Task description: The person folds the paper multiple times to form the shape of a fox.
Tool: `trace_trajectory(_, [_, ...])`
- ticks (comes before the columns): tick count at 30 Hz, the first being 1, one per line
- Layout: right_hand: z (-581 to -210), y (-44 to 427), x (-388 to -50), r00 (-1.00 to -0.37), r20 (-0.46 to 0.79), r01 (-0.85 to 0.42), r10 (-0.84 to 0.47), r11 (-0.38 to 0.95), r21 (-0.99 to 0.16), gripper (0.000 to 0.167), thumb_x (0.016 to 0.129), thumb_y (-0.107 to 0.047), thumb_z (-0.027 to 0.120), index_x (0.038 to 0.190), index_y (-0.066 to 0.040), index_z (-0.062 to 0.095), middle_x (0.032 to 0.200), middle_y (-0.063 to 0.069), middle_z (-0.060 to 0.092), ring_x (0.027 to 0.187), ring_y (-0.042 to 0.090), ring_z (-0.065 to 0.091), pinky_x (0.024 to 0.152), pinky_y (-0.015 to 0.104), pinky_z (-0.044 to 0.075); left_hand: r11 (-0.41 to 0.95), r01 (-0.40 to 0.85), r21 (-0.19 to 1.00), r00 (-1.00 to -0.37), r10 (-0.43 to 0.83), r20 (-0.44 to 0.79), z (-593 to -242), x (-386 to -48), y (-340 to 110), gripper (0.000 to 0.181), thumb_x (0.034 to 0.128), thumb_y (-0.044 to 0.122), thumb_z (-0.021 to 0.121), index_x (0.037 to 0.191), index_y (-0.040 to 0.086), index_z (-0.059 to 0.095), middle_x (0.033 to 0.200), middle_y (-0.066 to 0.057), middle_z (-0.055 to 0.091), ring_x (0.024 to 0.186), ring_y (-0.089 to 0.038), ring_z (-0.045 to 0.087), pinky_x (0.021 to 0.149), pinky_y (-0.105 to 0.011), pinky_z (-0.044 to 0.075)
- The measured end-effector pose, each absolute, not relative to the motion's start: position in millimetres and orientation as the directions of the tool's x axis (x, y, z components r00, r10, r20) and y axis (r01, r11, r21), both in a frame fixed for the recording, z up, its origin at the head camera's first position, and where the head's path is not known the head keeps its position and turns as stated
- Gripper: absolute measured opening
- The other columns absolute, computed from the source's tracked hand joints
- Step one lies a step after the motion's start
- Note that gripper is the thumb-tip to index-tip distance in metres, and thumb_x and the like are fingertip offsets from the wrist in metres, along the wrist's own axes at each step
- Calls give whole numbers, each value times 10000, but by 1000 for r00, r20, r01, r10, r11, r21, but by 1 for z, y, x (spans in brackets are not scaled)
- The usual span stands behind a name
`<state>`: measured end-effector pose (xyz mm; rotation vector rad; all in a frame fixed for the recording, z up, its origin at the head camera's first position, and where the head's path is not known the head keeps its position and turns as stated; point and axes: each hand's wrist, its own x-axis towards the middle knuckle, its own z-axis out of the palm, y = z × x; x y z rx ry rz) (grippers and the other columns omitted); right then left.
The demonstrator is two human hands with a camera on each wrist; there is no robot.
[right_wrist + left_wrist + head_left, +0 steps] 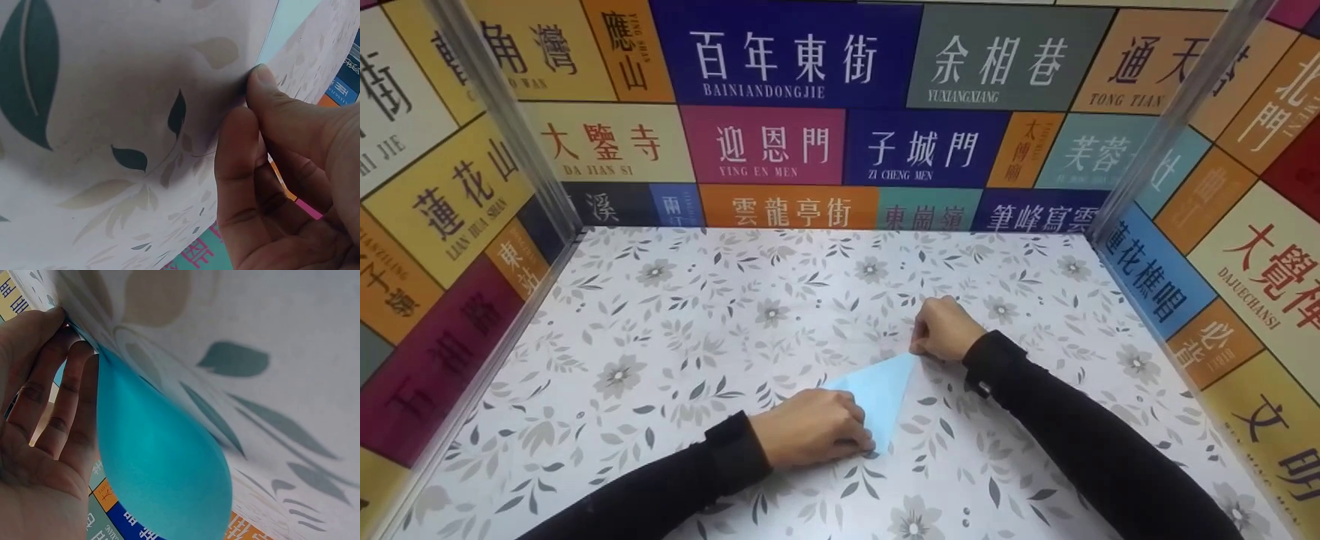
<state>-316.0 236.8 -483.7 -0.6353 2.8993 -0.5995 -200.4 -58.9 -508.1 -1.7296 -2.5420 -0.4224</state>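
Note:
A light blue sheet of paper [885,394], doubled over, lies on the floral tabletop in the head view. My left hand [814,427] pinches its near edge, with the knuckles covering part of the sheet. At the far right corner, my right hand [949,330] pinches the paper between thumb and finger. From the left wrist, the blue paper [163,455] bulges in a rounded loop beside the left hand [45,439], so the fold there is not flat. Seen from the right wrist, the thumb of the right hand [304,163] touches the tip of the paper [287,28].
The white tabletop [720,307] carries a grey flower and leaf print. Panels of coloured signs with Chinese lettering [769,146] rise at the back and both sides. Clear strips [506,112] run up the corners.

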Motion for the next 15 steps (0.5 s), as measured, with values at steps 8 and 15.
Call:
trace_trajectory(8, [-484, 243, -319, -915, -29, -356, -403, 837, -415, 112, 921, -21, 955, 836, -33, 883, 767, 81, 835, 633, 155, 642, 660, 297, 538, 353, 912, 208, -389, 905, 172, -507, -200, -58, 129, 1088, 336, 837, 1160, 282, 930, 1029, 101, 867, 929, -105, 731, 843, -224, 629])
trace_trajectory(15, [-485, 244, -318, -914, -21, -359, -405, 831, -426, 116, 923, -4, 938, 827, -33, 879, 763, 81, 831, 624, 150, 642, 634, 278, 536, 351, 912, 210, -387, 907, 165, -507, -200, -59, 128, 1076, 317, 850, 1173, 288, 927, 1028, 103, 865, 920, -101, 716, 832, -209, 608])
